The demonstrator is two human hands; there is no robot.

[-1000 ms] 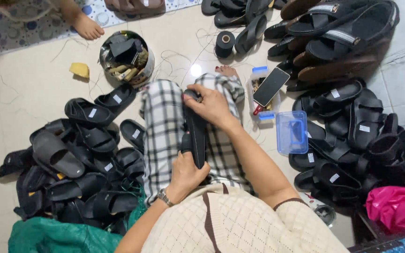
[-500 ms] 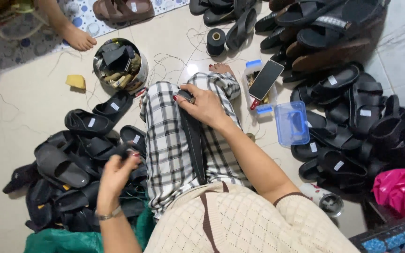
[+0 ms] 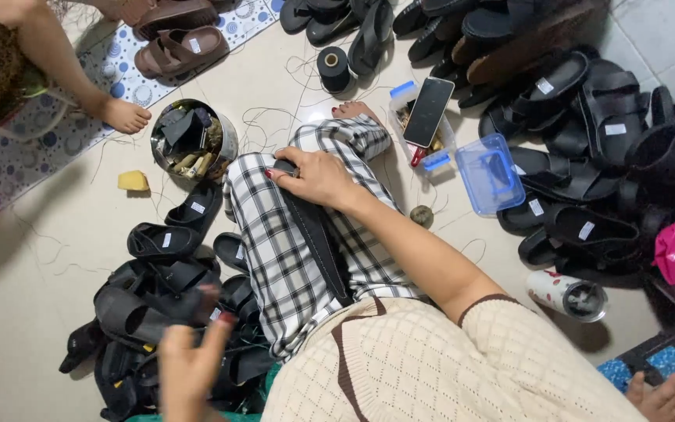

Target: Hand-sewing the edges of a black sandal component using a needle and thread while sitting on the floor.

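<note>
I sit on the floor with legs in checked trousers [image 3: 275,250]. A long black sandal sole [image 3: 318,238] lies along my lap. My right hand [image 3: 314,176] rests on its far end, fingers curled over the tip, holding it down. My left hand [image 3: 189,367] hovers blurred at the lower left, fingers apart and empty, just above a heap of black sandals [image 3: 158,297] beside my left thigh.
A metal tin [image 3: 193,141] of scraps stands ahead of my knee, a black thread spool [image 3: 333,66] beyond it. A phone [image 3: 429,111] lies on a clear box, next to a blue lid [image 3: 490,172]. More black sandals [image 3: 587,156] pile at right. Another person's foot [image 3: 123,116] is at upper left.
My left hand left the near end of the sole, swung out to the left and now hangs over the sandal heap. My right hand stayed on the sole's far end.
</note>
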